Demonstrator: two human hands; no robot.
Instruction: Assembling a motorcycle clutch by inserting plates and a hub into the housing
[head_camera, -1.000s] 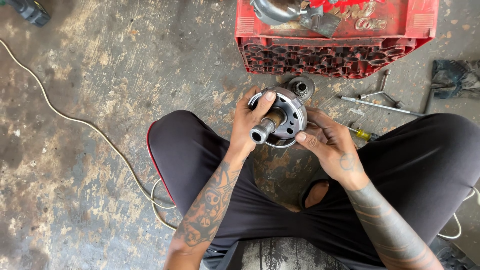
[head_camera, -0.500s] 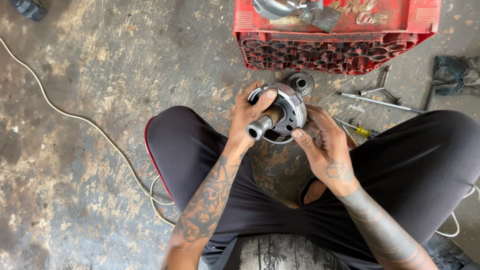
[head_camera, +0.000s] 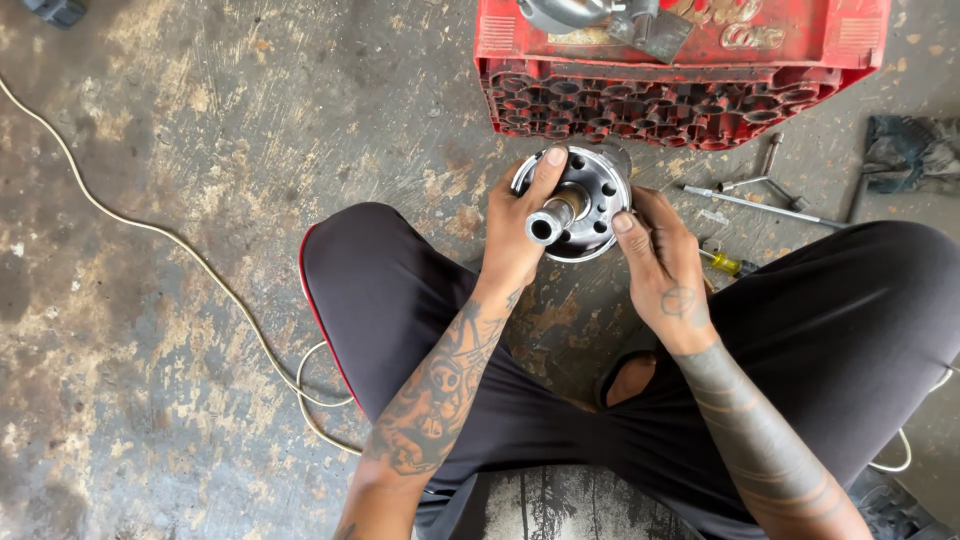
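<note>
Clearly the round silver metal hub with a ring of drilled holes and a short tubular shaft (head_camera: 572, 203) is a solid, rigid casting, and I judge it heavy for its size, hard-edged and perhaps slick with grease. It sits just above the middle of the frame, held up over the floor between the knees. The rim and the shaft look like the safest places to take hold. The left hand (head_camera: 517, 232) grasps it from the left, thumb laid over the rim and fingers behind. The right hand (head_camera: 662, 262) clasps its right edge, thumb pressed on the rim. Above it stands a red plastic crate with a honeycomb underside (head_camera: 680, 95). To the right lie a thin steel T-handle wrench (head_camera: 760, 195) and a yellow-handled screwdriver (head_camera: 728, 263) on the stained, scratched concrete floor (head_camera: 200, 130), where a pale cord (head_camera: 150, 230) curves across the left.
</note>
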